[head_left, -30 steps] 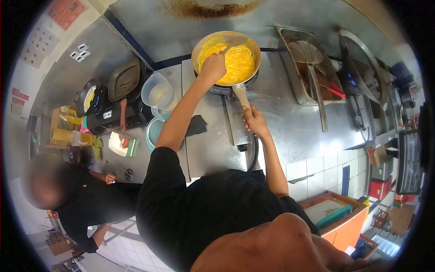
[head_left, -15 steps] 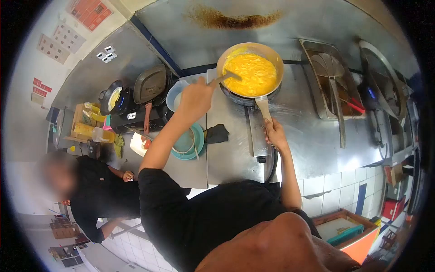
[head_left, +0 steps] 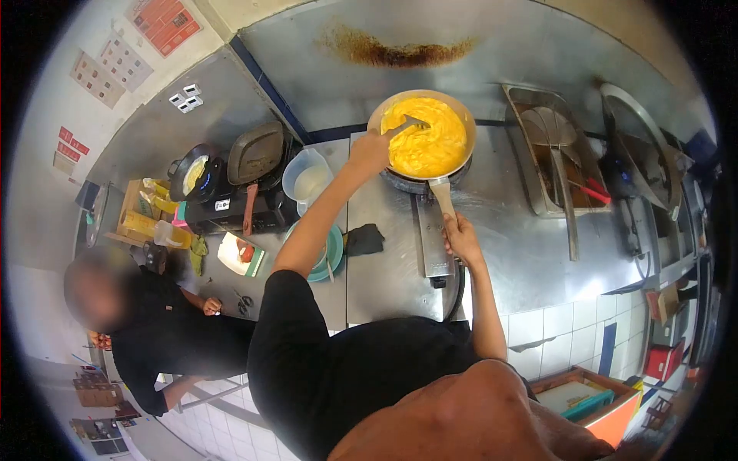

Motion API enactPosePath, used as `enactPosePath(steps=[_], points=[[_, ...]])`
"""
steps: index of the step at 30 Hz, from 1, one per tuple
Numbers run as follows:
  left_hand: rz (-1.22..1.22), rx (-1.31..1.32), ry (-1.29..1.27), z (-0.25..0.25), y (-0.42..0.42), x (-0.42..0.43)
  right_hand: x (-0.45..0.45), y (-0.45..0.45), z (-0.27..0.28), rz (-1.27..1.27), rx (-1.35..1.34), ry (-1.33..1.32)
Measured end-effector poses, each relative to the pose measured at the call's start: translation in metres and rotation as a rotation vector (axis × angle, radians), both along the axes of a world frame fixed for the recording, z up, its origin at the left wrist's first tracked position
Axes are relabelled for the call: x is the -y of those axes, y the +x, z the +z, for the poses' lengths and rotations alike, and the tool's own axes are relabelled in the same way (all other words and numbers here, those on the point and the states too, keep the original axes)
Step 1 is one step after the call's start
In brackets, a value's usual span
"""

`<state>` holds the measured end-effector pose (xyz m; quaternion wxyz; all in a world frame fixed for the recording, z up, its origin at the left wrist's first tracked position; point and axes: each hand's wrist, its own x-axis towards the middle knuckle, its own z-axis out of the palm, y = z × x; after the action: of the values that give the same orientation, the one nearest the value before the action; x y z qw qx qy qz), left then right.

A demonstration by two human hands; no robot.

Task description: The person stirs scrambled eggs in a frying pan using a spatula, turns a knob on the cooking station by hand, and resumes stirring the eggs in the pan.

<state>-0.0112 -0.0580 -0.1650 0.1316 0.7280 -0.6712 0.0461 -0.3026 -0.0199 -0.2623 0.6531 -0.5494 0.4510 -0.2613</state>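
Note:
A frying pan (head_left: 467,115) stands on a single portable burner (head_left: 438,257), full of soft yellow egg (head_left: 432,150). My right hand (head_left: 461,237) is closed round the pan's pale handle. In my left hand (head_left: 370,154) is a spatula (head_left: 407,124), its blade down in the egg in the upper part of the pan. The grip hides most of its handle. Below my left forearm sits a teal bowl (head_left: 337,257), partly covered by the arm. Beside it lies a dark cloth (head_left: 364,240).
At left are a clear jug (head_left: 304,173), a square pan (head_left: 257,154) and a small pan (head_left: 188,170) holding egg. A co-worker (head_left: 177,323) stands there, one hand at the counter. To the right, a metal fryer tray (head_left: 538,188) holds a strainer (head_left: 561,169).
My left hand has moved right and slightly down, sweeping the spatula through the egg, which now lies in swirled folds. My right hand keeps hold of the pan handle. The view has shifted a little.

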Motion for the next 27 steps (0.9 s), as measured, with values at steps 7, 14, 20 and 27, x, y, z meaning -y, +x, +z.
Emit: enactPosePath(steps=[7,14,20,27], points=[[-0.097,-0.226,0.095,0.019,0.006,0.011,0.004,0.0,-0.006,0.027,0.002,-0.009],[-0.183,-0.088,0.225,0.126,-0.014,-0.07,-0.002,0.002,0.0,0.012,-0.005,-0.039],[-0.078,-0.069,0.294,0.079,-0.033,-0.069,-0.001,0.001,-0.001,0.033,0.01,-0.038],[0.017,-0.145,0.134,0.026,-0.041,0.005,0.001,0.0,0.002,0.015,-0.009,0.013]])
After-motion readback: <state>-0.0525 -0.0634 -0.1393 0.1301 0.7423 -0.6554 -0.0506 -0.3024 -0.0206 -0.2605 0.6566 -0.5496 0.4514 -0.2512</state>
